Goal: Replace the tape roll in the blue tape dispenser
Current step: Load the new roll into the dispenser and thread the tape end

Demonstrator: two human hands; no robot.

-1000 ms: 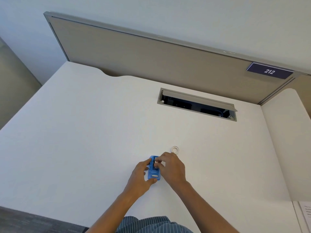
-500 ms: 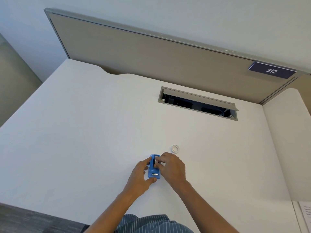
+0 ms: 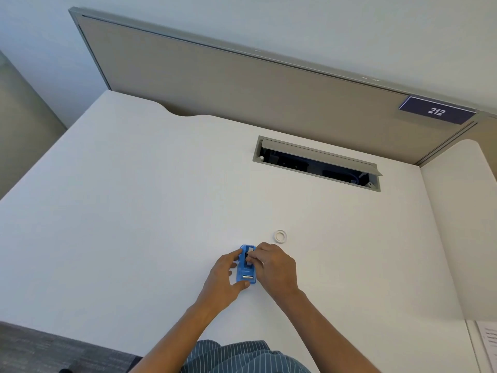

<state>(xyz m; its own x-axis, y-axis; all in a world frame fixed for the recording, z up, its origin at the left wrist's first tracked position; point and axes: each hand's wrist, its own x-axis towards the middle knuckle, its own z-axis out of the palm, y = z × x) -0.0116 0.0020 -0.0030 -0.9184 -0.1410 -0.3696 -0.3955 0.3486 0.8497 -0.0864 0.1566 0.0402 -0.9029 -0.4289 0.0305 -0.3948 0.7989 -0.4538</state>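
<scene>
A small blue tape dispenser [image 3: 245, 273] rests on the white desk [image 3: 134, 211] near its front edge. My left hand [image 3: 224, 278] grips it from the left side, thumb at its near end. My right hand [image 3: 274, 267] is on its right side, fingertips pinched over the roll slot at the top of the dispenser; what they hold there is hidden. A small white ring-shaped tape roll [image 3: 280, 236] lies flat on the desk just beyond my right hand, apart from it.
An open cable hatch [image 3: 317, 162] is sunk into the desk at the back right. A beige partition [image 3: 242, 82] with a "212" label [image 3: 436, 111] stands behind the desk. Papers [image 3: 488, 343] lie at the far right front.
Both hands stay on the dispenser in nearly the same place; the fingers of my right hand have shifted slightly over the slot. The white ring has not moved.
</scene>
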